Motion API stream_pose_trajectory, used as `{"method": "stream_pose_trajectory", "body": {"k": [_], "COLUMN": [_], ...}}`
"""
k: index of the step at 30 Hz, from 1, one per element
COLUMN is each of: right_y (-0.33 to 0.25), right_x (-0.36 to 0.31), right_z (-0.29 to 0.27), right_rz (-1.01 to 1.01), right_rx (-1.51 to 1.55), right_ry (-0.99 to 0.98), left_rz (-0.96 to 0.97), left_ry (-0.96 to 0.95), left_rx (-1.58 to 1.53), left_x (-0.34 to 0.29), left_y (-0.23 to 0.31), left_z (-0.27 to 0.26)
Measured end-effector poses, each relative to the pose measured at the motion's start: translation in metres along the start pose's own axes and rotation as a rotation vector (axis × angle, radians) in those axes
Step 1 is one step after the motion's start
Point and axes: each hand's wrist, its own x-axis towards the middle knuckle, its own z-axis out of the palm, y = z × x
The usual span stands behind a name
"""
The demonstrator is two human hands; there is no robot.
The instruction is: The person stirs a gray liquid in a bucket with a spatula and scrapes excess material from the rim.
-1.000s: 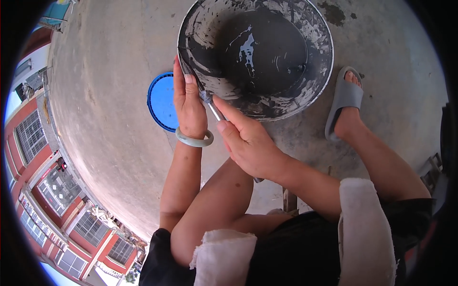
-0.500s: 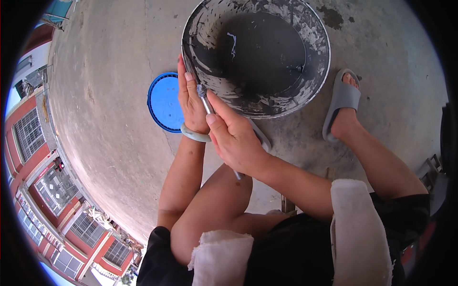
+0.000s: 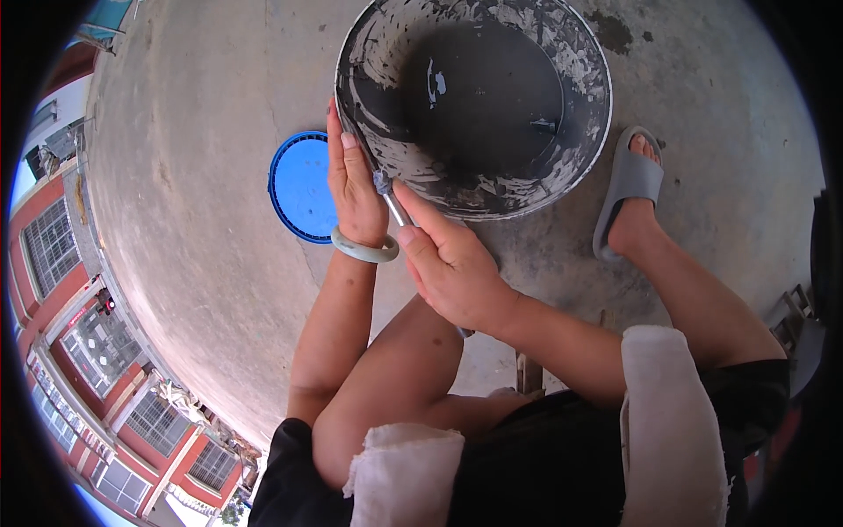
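A long tool with a silver metal handle point(image 3: 398, 209) and a dark, narrow, edge-on blade or shaft lies slantwise at the near left side of a large bucket point(image 3: 590, 140). My right hand point(image 3: 463, 274) is closed round the handle, its index finger stretched along it. The handle's lower end pokes out below the hand. My left hand point(image 3: 356, 189), with a pale bangle on the wrist, holds the dark part between straight fingers and a thumb laid over its edge. Dark grey paste smears the bucket's inner wall, and dark, wet material point(image 3: 483, 97) with bright reflections fills its bottom.
A round blue lid point(image 3: 299, 189) lies on the concrete floor point(image 3: 202, 176) left of my left hand. My right foot in a grey slipper point(image 3: 634, 189) stands right of the bucket. Pale cloth pieces point(image 3: 408, 474) lie over my lap. Red-walled buildings point(image 3: 105, 351) stand at the far left.
My right hand has shifted a little right and down with the handle, whose lower end has swung right. My left hand stays nearly in place. Reflections in the bucket have changed shape.
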Motion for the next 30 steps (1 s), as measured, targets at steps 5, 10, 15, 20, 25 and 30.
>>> {"method": "stream_pose_trajectory", "body": {"k": [5, 10, 15, 20, 25, 30], "right_y": [-0.007, -0.004, -0.007, -0.012, -0.031, -0.037], "right_x": [0.018, 0.019, 0.021, 0.021, 0.011, 0.005], "right_z": [0.007, 0.019, 0.02, 0.012, -0.02, -0.026], "right_rz": [-0.041, -0.099, -0.083, -0.01, 0.133, 0.147], "right_rx": [0.317, 0.458, 0.531, 0.657, 0.86, 0.897], "right_ry": [0.017, 0.04, 0.02, -0.026, -0.176, -0.051], "left_rz": [-0.033, -0.025, 0.016, -0.029, -0.031, -0.029], "left_ry": [0.001, -0.006, -0.019, 0.016, 0.023, 0.016], "left_rx": [0.057, 0.11, -0.008, 0.041, 0.085, -0.013], "left_x": [0.0, -0.001, 0.002, 0.003, 0.004, 0.001], "left_y": [0.001, 0.001, -0.008, -0.007, -0.006, -0.008], "left_z": [0.0, 0.001, -0.005, -0.002, -0.002, 0.002]}}
